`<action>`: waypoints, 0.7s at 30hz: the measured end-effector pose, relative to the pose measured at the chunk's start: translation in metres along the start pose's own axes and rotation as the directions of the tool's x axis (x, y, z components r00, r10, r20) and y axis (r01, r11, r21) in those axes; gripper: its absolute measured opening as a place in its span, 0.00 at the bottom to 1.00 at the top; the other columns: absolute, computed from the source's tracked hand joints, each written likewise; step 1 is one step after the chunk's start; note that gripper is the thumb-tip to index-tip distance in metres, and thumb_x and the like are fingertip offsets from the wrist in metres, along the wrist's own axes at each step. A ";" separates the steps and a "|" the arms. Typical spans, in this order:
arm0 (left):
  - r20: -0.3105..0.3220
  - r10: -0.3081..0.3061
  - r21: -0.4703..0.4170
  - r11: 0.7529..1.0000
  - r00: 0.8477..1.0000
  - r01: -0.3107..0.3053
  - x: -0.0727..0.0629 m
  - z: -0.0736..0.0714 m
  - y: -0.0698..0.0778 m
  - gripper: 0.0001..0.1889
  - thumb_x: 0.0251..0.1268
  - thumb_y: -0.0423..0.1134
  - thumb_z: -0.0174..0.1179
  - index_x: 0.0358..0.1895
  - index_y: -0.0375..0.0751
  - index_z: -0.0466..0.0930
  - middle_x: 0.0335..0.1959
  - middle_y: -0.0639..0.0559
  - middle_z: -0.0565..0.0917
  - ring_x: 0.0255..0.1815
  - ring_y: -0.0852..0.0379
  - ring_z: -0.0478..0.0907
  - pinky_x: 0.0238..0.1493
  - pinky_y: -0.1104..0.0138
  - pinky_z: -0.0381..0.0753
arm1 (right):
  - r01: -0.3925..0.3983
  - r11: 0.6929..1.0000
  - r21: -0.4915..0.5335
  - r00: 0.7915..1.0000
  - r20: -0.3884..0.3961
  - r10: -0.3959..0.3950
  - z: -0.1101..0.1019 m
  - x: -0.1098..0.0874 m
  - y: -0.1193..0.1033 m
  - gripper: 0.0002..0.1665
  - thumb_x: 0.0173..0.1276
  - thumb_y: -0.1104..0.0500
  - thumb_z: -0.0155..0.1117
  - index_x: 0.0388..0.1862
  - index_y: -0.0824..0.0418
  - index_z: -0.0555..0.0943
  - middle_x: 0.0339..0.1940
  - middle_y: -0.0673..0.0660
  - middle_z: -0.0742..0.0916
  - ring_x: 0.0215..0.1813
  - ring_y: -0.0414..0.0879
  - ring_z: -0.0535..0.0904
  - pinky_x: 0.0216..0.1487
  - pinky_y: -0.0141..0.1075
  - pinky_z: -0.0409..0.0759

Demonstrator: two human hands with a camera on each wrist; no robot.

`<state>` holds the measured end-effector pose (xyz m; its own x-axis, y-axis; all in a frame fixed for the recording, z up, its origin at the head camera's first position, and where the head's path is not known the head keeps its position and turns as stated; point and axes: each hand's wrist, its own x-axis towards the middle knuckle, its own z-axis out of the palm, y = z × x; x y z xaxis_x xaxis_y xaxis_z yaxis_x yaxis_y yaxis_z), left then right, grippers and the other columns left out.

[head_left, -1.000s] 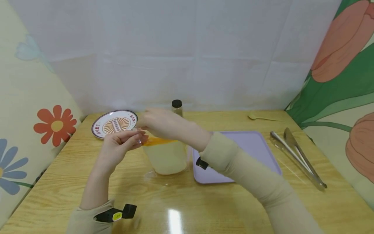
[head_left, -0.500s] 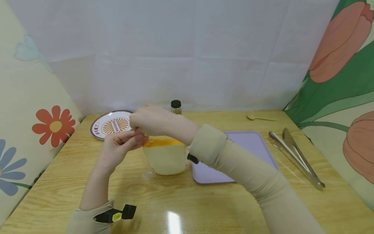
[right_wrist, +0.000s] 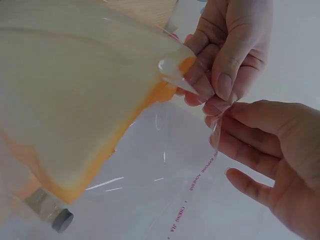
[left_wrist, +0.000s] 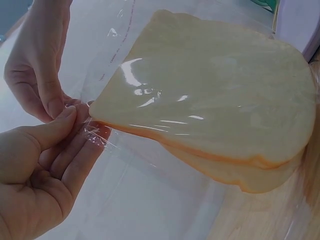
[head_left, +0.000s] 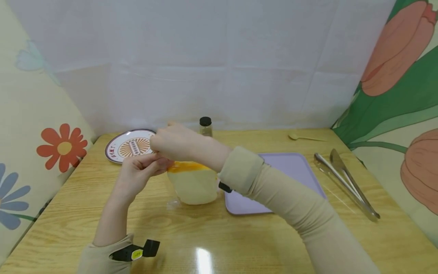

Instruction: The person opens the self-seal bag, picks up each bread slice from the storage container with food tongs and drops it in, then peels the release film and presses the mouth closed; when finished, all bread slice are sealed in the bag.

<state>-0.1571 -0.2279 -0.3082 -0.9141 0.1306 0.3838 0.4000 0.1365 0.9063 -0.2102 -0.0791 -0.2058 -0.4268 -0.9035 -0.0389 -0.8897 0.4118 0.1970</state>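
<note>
Slices of bread with orange-brown crust sit inside a clear plastic bag. In the right wrist view, pink lettering runs along an adhesive strip on the bag. My left hand pinches the bag by its edge, thumb against fingers, near a corner of the bread. Right beside it, my right hand pinches the same edge of film; the fingertips of both hands nearly meet. In the head view, the right hand and forearm cover the top of the bread, and the right fingertips are hidden.
A white patterned plate lies behind my hands. Past the bread stands a small bottle with a black cap. To the right are a lilac tray, metal tongs and a small yellowish spoon. A white sheet hangs behind the table.
My right hand has shifted a little to the left, closer to the left fingertips, and now covers part of the plate. The left hand has hardly moved.
</note>
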 end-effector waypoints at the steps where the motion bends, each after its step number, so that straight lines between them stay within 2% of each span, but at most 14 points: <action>1: -0.001 -0.003 0.003 1.000 1.000 0.003 0.000 0.000 0.000 0.14 0.67 0.28 0.53 0.42 0.52 0.85 0.34 0.63 0.87 0.38 0.68 0.84 0.38 0.75 0.83 | -0.003 1.000 -0.008 1.000 -0.003 0.003 0.001 0.000 0.000 0.08 0.72 0.55 0.54 0.39 0.52 0.81 0.31 0.45 0.81 0.34 0.38 0.68 0.47 0.34 0.64; 5: 0.000 -0.015 -0.001 1.000 1.000 0.015 0.000 0.000 -0.001 0.16 0.67 0.27 0.52 0.41 0.55 0.84 0.34 0.63 0.87 0.37 0.68 0.84 0.38 0.74 0.83 | -0.010 0.997 -0.081 0.999 -0.034 0.008 0.006 -0.002 -0.001 0.12 0.70 0.47 0.56 0.41 0.52 0.81 0.34 0.45 0.82 0.35 0.38 0.69 0.46 0.35 0.65; 9: -0.007 -0.027 0.012 1.000 1.000 0.027 0.001 0.000 -0.001 0.17 0.67 0.27 0.52 0.40 0.57 0.83 0.34 0.65 0.87 0.36 0.69 0.84 0.37 0.74 0.83 | -0.027 0.989 -0.148 0.996 -0.082 0.014 0.012 -0.003 -0.002 0.13 0.69 0.45 0.57 0.41 0.51 0.81 0.33 0.44 0.81 0.33 0.38 0.66 0.38 0.33 0.55; 12: -0.014 -0.031 0.033 0.999 0.999 0.031 0.001 0.000 -0.001 0.15 0.67 0.28 0.53 0.40 0.56 0.83 0.34 0.66 0.86 0.36 0.69 0.84 0.37 0.74 0.83 | -0.057 0.988 -0.141 0.993 -0.107 0.042 0.014 -0.004 -0.003 0.10 0.71 0.49 0.54 0.40 0.50 0.80 0.32 0.44 0.81 0.33 0.38 0.65 0.38 0.34 0.52; 21: -0.038 -0.034 0.068 0.997 0.999 0.037 0.002 -0.002 -0.002 0.11 0.67 0.31 0.55 0.41 0.52 0.84 0.33 0.66 0.87 0.36 0.69 0.84 0.38 0.75 0.83 | -0.146 0.983 -0.108 0.981 -0.145 0.130 0.017 -0.005 -0.006 0.09 0.74 0.53 0.50 0.41 0.50 0.79 0.34 0.43 0.81 0.36 0.39 0.68 0.42 0.35 0.53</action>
<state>-0.1599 -0.2297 -0.3092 -0.9292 0.0880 0.3589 0.3695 0.2074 0.9058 -0.2053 -0.0749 -0.2231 -0.5104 -0.8501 0.1298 -0.7951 0.5240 0.3054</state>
